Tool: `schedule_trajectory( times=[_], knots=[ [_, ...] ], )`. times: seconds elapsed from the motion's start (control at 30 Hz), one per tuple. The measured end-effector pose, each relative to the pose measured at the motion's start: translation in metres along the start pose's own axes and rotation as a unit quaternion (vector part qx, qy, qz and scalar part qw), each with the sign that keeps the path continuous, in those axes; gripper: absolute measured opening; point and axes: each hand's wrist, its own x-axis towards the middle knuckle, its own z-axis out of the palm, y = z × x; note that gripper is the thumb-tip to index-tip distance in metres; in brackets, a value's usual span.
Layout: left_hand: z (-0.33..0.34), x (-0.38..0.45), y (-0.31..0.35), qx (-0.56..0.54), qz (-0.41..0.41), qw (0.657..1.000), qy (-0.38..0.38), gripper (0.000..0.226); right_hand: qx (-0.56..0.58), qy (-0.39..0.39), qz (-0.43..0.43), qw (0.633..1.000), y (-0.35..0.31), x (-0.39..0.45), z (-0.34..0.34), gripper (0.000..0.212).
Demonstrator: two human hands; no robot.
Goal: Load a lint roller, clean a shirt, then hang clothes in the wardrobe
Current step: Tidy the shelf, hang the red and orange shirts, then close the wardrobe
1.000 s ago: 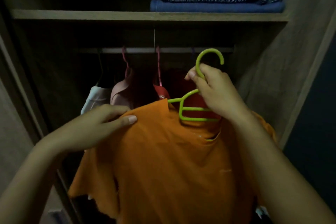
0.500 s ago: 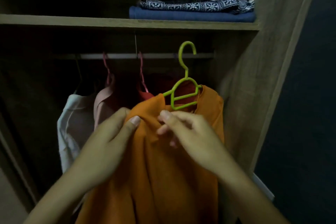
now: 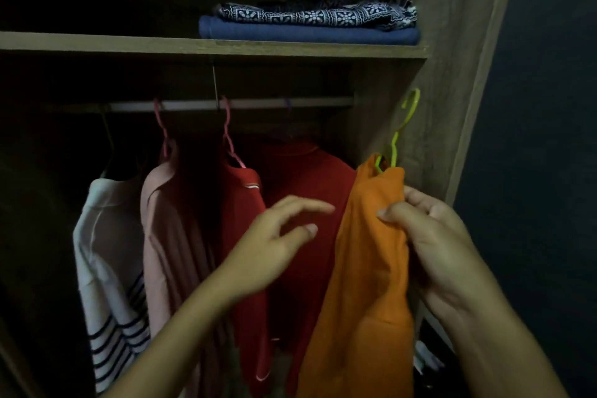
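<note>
An orange shirt (image 3: 365, 268) hangs on a lime green hanger (image 3: 402, 132) whose hook sticks up in front of the wardrobe's right side panel, off the rail. My right hand (image 3: 429, 236) pinches the shirt's fabric near its shoulder. My left hand (image 3: 274, 242) is open with fingers spread, just left of the orange shirt, in front of a red garment. The wardrobe rail (image 3: 252, 104) runs across under the shelf.
On the rail hang a white striped shirt (image 3: 106, 268), a pink garment (image 3: 168, 236) and red garments (image 3: 290, 191) on pink hangers. Folded blue and patterned fabrics (image 3: 310, 22) lie on the wooden shelf (image 3: 129, 43). The wardrobe's right panel (image 3: 452, 74) is close by.
My left hand let go of the orange shirt and opened. The shirt and green hanger shifted right toward the side panel, and my right hand now grips the fabric.
</note>
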Motion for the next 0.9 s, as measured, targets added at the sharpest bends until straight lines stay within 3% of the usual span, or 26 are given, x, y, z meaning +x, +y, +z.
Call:
schedule_trajectory(
  times=[0.1,0.2,0.43,0.53,0.63,0.73,0.9],
  knots=[
    [0.004,0.047,-0.041,0.125,-0.008,0.989,0.079,0.036,-0.019,0.001,0.009,1.0,0.0,-0.002,-0.009,0.036],
    [0.018,0.097,-0.064,0.209,-0.002,0.975,0.078,0.04,-0.044,0.014,0.011,0.999,0.001,-0.003,-0.019,0.045],
    [0.051,0.181,-0.092,0.359,-0.056,0.927,-0.093,0.072,-0.095,0.052,0.003,0.994,0.003,-0.013,-0.027,0.049],
    [0.056,0.191,-0.11,0.407,-0.089,0.901,-0.124,0.067,-0.106,0.059,0.0,0.993,0.004,-0.018,-0.03,0.051],
    [0.063,0.186,-0.114,0.457,-0.071,0.884,-0.071,0.048,-0.11,0.053,-0.006,0.992,0.005,-0.02,-0.034,0.051],
    [0.064,0.171,-0.116,0.474,-0.085,0.876,-0.014,0.051,-0.123,0.046,0.0,0.991,0.01,-0.018,-0.035,0.051],
    [0.048,0.139,-0.123,0.497,-0.103,0.86,0.042,0.038,-0.148,0.046,-0.004,0.988,0.017,-0.011,-0.029,0.05]
  ],
)
